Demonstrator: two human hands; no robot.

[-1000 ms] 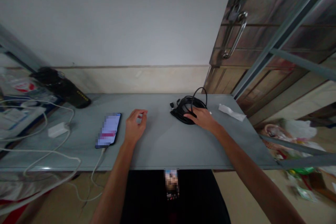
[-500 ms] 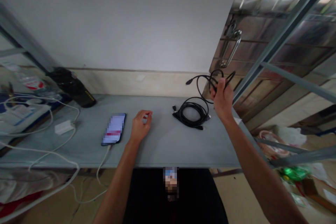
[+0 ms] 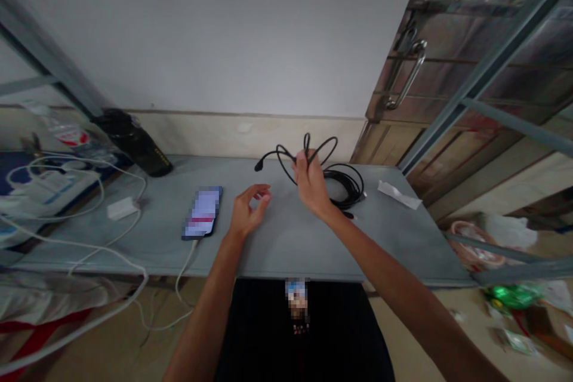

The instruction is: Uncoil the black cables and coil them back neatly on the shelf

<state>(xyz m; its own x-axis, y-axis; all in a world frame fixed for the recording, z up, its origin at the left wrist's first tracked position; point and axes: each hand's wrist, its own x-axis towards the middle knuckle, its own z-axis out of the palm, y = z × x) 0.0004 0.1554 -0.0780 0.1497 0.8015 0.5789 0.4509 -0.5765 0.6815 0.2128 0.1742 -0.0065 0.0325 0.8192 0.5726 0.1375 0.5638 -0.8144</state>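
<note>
My right hand (image 3: 312, 182) is closed around a looped black cable (image 3: 329, 144) above the grey table. One end of this cable, with a black plug (image 3: 259, 165), sticks out to the left of the hand. Behind and right of my right hand lies a coiled black cable (image 3: 351, 188), partly hidden by the hand and wrist. My left hand (image 3: 251, 210) hovers over the table with curled fingers, thumb and fingers apart, nothing between them. To its left lies a phone (image 3: 202, 213) with a white cable plugged in.
A strip of white paper (image 3: 400, 194) lies at the table's right. On the left are a black bottle (image 3: 136, 146), a white adapter (image 3: 122, 208), a white power strip (image 3: 58, 191) and loose white cords. Metal frame posts (image 3: 447, 113) rise at both ends.
My right hand has moved left with the looped cable, from beyond the coil to its left side. The white paper now shows fully. My left hand's fingers have spread a little.
</note>
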